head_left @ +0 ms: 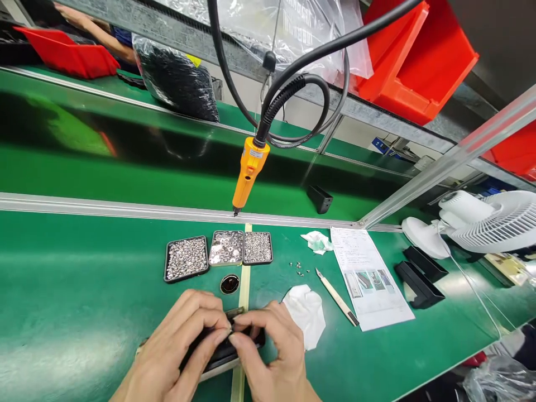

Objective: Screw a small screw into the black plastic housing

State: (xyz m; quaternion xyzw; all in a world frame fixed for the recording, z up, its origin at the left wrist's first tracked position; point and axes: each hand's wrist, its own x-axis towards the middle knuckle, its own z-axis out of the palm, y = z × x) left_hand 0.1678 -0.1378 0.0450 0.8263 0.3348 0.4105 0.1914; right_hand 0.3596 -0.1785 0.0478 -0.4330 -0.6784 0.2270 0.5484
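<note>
Green mat (84, 301), black part (221, 349) (glossy)

3 screw trays (218, 251), 2 cloths (307, 312), 1 knife (337, 298), 1 driver (249, 173), 1 fan (494, 220), 2 hands (176, 352).

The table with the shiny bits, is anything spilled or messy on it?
Yes, a little. A few loose screws lie scattered on the green table, outside the three trays of metal parts. A crumpled white cloth sits beside the right hand.
</note>
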